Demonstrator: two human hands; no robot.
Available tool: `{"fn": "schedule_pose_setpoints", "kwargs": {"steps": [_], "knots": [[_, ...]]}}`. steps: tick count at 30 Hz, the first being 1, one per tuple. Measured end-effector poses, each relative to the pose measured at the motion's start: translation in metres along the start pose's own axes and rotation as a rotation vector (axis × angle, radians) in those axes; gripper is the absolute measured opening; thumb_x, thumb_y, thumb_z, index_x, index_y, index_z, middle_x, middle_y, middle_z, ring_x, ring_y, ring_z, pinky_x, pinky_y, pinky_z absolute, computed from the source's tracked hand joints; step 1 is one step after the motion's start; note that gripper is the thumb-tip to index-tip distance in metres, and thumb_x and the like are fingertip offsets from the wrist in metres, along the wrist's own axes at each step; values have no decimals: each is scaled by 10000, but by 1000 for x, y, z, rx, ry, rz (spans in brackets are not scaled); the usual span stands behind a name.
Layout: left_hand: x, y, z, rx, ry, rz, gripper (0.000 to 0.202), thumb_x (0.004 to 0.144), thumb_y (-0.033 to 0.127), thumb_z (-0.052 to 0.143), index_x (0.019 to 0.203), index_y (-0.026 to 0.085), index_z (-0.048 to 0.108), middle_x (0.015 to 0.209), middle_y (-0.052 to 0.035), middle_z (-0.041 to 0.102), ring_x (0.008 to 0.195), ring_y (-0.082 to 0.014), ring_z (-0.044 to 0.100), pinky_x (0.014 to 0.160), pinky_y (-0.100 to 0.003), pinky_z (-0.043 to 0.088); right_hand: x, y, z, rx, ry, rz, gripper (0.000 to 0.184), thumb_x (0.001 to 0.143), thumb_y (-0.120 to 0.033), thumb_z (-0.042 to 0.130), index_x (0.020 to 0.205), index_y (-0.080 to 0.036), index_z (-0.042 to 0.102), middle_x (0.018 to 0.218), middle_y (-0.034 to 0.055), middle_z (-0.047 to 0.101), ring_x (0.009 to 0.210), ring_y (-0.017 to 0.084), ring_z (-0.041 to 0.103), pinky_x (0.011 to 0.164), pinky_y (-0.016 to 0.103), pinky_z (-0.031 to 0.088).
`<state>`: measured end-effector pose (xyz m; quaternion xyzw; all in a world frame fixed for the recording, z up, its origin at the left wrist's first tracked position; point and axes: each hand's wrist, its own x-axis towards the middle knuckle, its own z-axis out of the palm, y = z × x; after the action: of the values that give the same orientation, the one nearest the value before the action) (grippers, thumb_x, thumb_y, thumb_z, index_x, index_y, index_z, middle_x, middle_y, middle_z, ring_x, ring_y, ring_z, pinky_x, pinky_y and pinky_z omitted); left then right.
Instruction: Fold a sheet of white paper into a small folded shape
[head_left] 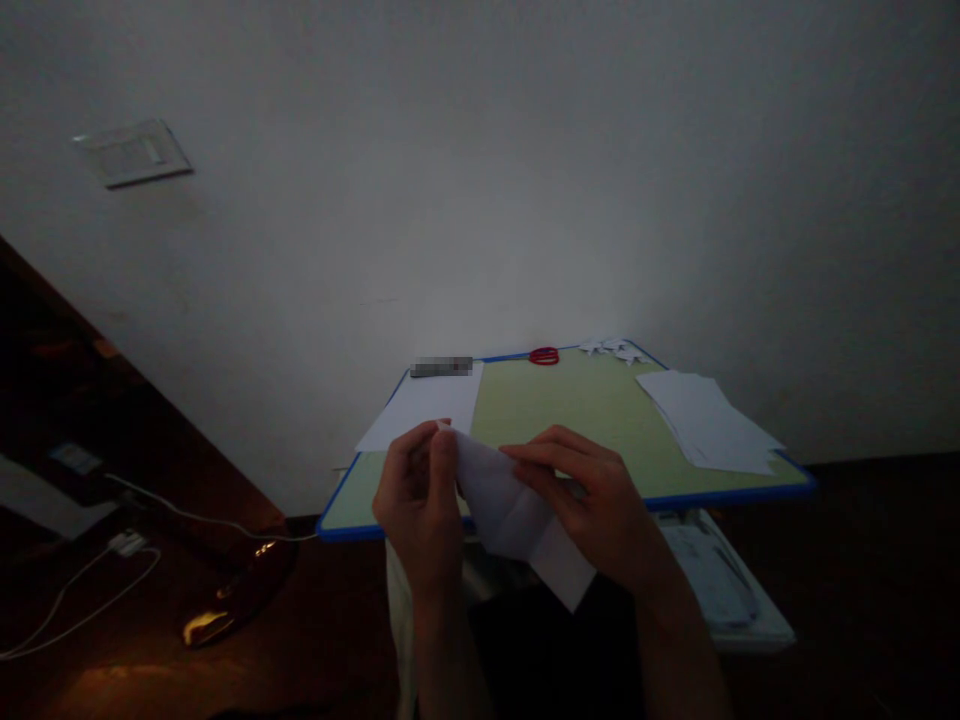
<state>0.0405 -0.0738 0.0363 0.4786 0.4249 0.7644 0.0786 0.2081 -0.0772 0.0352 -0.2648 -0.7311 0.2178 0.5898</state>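
Observation:
A folded sheet of white paper (510,510) hangs between my two hands, in front of the table's near edge. My left hand (424,490) pinches its upper left corner between thumb and fingers. At the upper right edge, the fingers of my right hand (592,490) are closed on the paper; the thumb is mostly hidden. Fold lines cross the paper, and one pointed corner hangs down toward my lap.
The green table (555,410) has a blue rim. On it lie a white sheet (435,405), a pixelated dark object (441,367), red-handled scissors (544,356), small folded white paper pieces (613,348) and a paper stack (705,415). Below stands a whitish box (720,580); cables (217,525) run left.

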Motion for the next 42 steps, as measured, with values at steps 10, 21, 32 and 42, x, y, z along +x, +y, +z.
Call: {"fn": "schedule_pose_setpoints", "kwargs": {"steps": [10,21,32,42], "knots": [[3,4,-8,23,-211,58,111,931,234,765,826,207,743,717,38,694,628,-103,639,572,-177,498,2,-1,4,-87,66,67,148,988,-230,778,1128,-236,825,1062,48,759,1024,207,712,927,362,568],[3,23,-4,57,-637,154,140,979,194,710,842,199,736,740,32,713,667,-107,641,647,-201,505,6,-12,3,32,165,58,95,1016,-178,715,979,-249,767,930,-10,748,874,158,687,787,300,540],[0,24,-1,12,-604,15,151,902,166,660,759,212,645,701,44,642,668,-126,606,655,-244,486,6,-15,8,-75,187,-7,134,1009,-126,714,956,-241,756,908,-16,715,841,143,663,752,272,522],[1,29,-2,75,-717,26,180,856,148,623,689,203,583,652,40,587,624,-116,546,609,-237,429,2,-17,5,-95,408,39,118,1025,-193,692,955,-273,741,914,-24,691,862,158,649,763,287,512]]}}
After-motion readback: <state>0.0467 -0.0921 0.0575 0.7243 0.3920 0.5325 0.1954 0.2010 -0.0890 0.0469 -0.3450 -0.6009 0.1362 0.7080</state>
